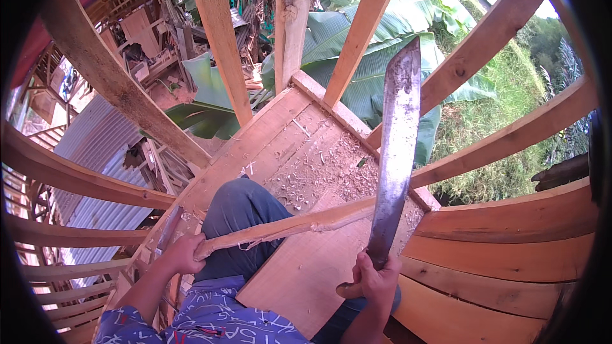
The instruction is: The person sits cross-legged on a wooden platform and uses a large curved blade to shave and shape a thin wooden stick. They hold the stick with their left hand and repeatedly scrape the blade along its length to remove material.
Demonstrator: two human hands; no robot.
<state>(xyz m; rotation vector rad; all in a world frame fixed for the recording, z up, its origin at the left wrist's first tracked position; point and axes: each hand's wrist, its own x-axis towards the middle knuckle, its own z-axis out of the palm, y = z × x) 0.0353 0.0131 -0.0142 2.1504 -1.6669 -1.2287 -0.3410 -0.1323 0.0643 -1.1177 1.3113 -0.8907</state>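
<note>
While the right hand (376, 280) grips the big knife (396, 153) tight, the left hand (183, 253) squeezes one end of the stick (290, 224), which lies across the knee, under the knife. A slip could cut that knee.

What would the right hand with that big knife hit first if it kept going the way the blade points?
The right hand raises a machete up and away. Its tip lies over banana leaves past the wooden frame, but these look farther off, so the way seems free; depth is unclear.
</note>
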